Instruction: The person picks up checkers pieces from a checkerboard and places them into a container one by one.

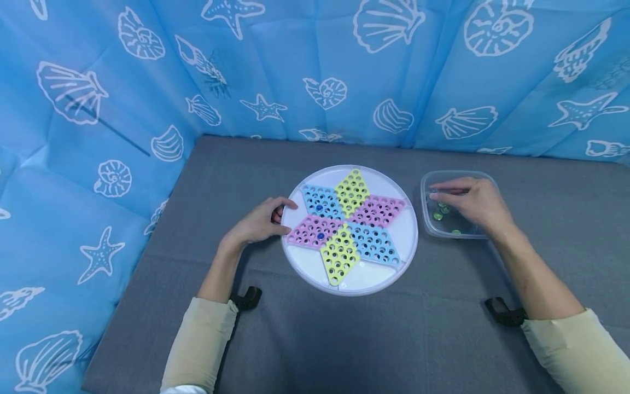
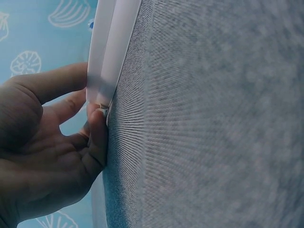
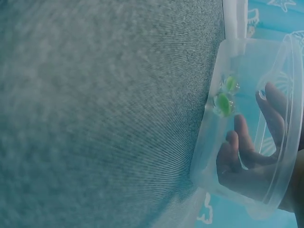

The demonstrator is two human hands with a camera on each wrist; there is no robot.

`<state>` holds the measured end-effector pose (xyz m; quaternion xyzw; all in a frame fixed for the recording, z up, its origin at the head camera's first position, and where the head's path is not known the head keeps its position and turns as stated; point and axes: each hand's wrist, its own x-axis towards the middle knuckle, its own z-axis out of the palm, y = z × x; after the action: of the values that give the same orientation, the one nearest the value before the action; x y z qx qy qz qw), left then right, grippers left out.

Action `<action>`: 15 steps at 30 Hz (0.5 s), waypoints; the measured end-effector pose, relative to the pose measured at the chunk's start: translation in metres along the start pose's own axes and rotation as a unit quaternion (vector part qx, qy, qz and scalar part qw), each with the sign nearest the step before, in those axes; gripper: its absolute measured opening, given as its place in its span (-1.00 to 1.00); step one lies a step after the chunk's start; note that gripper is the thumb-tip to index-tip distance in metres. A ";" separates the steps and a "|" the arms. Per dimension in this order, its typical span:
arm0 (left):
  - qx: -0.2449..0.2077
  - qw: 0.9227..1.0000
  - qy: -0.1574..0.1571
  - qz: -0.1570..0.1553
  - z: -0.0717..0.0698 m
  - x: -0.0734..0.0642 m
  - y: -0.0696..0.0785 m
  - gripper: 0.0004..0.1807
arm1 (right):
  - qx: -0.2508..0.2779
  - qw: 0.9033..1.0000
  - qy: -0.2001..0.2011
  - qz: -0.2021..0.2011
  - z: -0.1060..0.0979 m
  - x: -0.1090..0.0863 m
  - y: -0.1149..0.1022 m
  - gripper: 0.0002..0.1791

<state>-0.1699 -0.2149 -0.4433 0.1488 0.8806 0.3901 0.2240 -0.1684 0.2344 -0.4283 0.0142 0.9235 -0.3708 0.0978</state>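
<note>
A round white Chinese checkers board [image 1: 361, 273] with a star of yellow, pink and blue hole-filled sections lies on the table. My left hand [image 1: 261, 220] grips its left rim [image 2: 102, 71], thumb and fingers at the edge. One blue marble [image 1: 319, 208] sits in the left blue section, another blue marble [image 1: 321, 236] in the left pink section. Inside a clear plastic container [image 1: 428, 219] to the right, my right hand [image 1: 474, 200] pinches a small clear marble [image 1: 433, 193] between thumb and fingertips. Several clear marbles with green inside [image 1: 437, 216] lie on the container's floor.
Grey cloth [image 1: 344, 339] covers the table. A blue curtain [image 1: 295, 65] printed with white shells and starfish hangs behind and at the left. Dark wrist-worn mounts [image 1: 504, 313] stick out by both sleeves.
</note>
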 end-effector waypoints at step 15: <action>0.006 1.000 0.001 -0.003 0.000 0.000 0.001 -0.44 | -0.014 0.998 -0.044 0.042 0.000 0.010 0.006 -0.40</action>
<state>-0.1702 -0.2139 -0.4424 0.1476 0.8836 0.3840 0.2236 -0.1776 0.2382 -0.4338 0.0357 0.9220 -0.3535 0.1539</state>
